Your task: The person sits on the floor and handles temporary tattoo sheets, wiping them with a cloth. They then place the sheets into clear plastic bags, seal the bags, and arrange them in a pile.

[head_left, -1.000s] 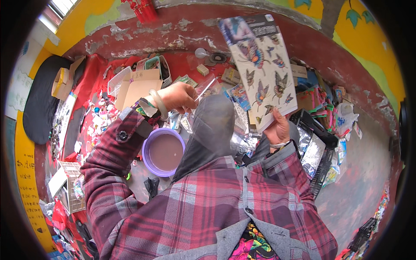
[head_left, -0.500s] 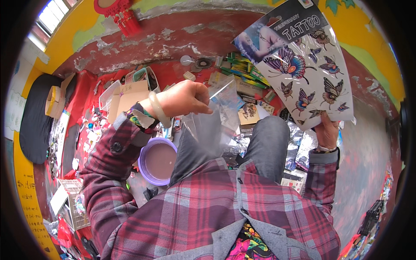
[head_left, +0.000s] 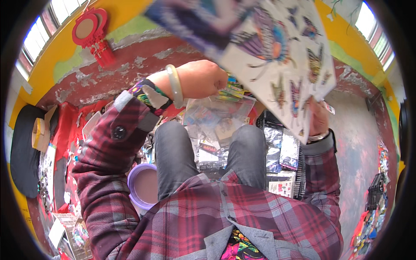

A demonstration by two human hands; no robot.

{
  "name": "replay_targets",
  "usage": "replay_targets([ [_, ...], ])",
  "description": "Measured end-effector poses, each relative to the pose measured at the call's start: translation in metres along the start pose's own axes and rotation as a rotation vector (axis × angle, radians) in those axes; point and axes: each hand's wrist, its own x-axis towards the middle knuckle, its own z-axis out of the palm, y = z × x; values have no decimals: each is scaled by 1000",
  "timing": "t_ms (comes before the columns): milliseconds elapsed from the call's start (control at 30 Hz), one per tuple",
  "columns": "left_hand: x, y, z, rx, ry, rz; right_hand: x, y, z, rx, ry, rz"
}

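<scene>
My right hand (head_left: 318,118) grips the lower corner of a large temporary tattoo sheet (head_left: 284,82), white with colourful butterflies and a dark header. The sheet is raised and tilted, its upper part blurred and cut off by the picture's edge. My left hand (head_left: 201,80), with a pale bangle at the wrist, is closed, fingers pressed together, just left of the sheet. Below its fingertips hangs a clear plastic bag (head_left: 221,113), spread above my knees. The exact pinch on the bag is partly hidden.
A purple basin (head_left: 131,190) of murky liquid stands left of my legs. Packaged goods (head_left: 289,149) lie between and right of my knees, beside a black crate (head_left: 300,175). Red cloth (head_left: 66,125) and small items cover the left side. A red ornament (head_left: 93,32) hangs on the wall.
The tattoo sheet has moved up and left, tilting toward my left hand. My left hand has shifted slightly up and right with the bag, which now spreads wider. The view has shifted.
</scene>
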Motion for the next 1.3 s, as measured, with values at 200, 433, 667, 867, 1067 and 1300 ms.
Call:
replay_targets([
  [200, 7, -11, 6, 68, 35, -7, 9, 18, 35, 150, -41, 177],
  [433, 10, -3, 13, -7, 213, 36, 10, 12, 9, 32, -87, 343],
  [667, 55, 9, 68, -189, 447, -41, -31, 40, 5, 385, 93, 161],
  [867, 68, 21, 121, -397, 853, -336, -74, 69, 4, 756, 222, 87],
  [1067, 67, 60, 163, -1020, 331, -460, -105, 81, -14, 780, 313, 133],
  [1300, 84, 77, 214, -1188, -65, -619, -150, 102, -43, 498, 421, 213],
])
